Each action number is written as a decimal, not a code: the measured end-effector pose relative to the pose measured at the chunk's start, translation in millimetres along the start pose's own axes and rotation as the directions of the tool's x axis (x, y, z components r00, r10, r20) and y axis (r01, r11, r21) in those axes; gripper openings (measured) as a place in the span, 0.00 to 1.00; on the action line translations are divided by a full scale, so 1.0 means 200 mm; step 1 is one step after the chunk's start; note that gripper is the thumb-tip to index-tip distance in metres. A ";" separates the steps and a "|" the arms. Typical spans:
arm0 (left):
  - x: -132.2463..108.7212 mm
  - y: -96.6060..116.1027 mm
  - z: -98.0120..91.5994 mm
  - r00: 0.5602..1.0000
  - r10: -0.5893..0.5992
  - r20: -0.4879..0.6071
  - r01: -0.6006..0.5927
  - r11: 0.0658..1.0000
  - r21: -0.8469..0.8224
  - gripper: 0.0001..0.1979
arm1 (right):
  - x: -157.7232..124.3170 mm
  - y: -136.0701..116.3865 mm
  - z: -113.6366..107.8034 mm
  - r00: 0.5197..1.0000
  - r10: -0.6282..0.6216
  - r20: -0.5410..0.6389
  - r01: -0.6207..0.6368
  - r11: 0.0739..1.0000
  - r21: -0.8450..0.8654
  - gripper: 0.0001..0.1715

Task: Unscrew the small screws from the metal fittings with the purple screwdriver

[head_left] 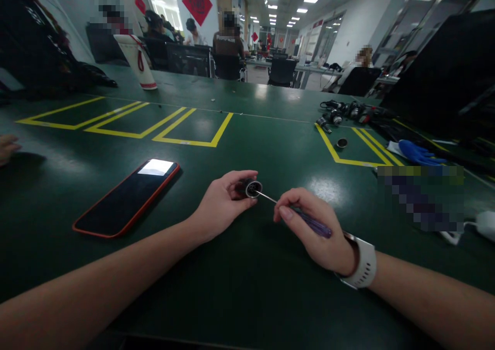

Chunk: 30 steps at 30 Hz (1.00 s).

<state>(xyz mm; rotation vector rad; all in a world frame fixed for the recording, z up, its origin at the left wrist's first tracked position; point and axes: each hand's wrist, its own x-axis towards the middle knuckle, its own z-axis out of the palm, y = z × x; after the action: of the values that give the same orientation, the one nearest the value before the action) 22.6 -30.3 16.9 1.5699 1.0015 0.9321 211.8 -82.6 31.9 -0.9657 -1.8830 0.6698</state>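
Observation:
A small round metal connector (253,188), dark inside with a shiny rim, is gripped between the thumb and fingers of my left hand (223,201). Its open end faces right and toward the camera. My right hand (315,226) holds a screwdriver (315,223) by its purple handle, fingers closed round it. The thin shaft points left, and its tip reaches into the connector's opening; exactly what it touches inside is too small to tell.
A phone with a red case (129,198) lies left of my hands. Yellow tape outlines (185,143) mark the green table (247,288). At the right are a metal ring (342,143), several connectors (336,117) and a blue glove (417,152). A paper cup (135,61) stands at the back left; another person's hand (7,148) shows at far left.

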 end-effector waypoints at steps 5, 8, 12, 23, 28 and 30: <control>-0.01 0.01 0.01 0.994 0.113 -0.001 -0.111 0.977 0.180 0.21 | 0.00 -0.01 0.00 0.999 -0.019 0.046 0.023 0.997 -0.079 0.06; -0.01 0.00 0.01 0.995 0.098 0.026 -0.101 0.972 0.210 0.20 | -0.01 0.00 -0.01 0.998 -0.054 0.015 0.055 0.998 -0.040 0.07; -0.02 -0.02 0.02 0.990 0.090 0.104 -0.109 0.975 0.194 0.21 | -0.03 0.03 -0.03 0.995 -0.076 -0.064 0.081 0.994 0.074 0.11; -0.04 0.02 0.00 0.899 0.227 0.375 -0.401 0.773 0.492 0.24 | -0.04 0.10 -0.02 0.998 0.014 -0.063 0.006 0.951 0.308 0.14; -0.05 0.00 0.01 0.860 0.307 0.407 -0.497 0.682 0.537 0.22 | -0.03 0.08 -0.01 1.000 0.015 -0.027 -0.008 0.970 0.243 0.14; -0.05 0.00 0.01 0.854 0.339 0.394 -0.516 0.647 0.562 0.22 | -0.02 0.07 -0.01 1.000 0.015 -0.015 -0.012 0.980 0.200 0.14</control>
<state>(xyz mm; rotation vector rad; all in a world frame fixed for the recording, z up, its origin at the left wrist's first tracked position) 20.9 -40.7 14.8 2.5515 0.8081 0.6749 220.7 -78.8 20.7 -0.8525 -1.7571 0.8396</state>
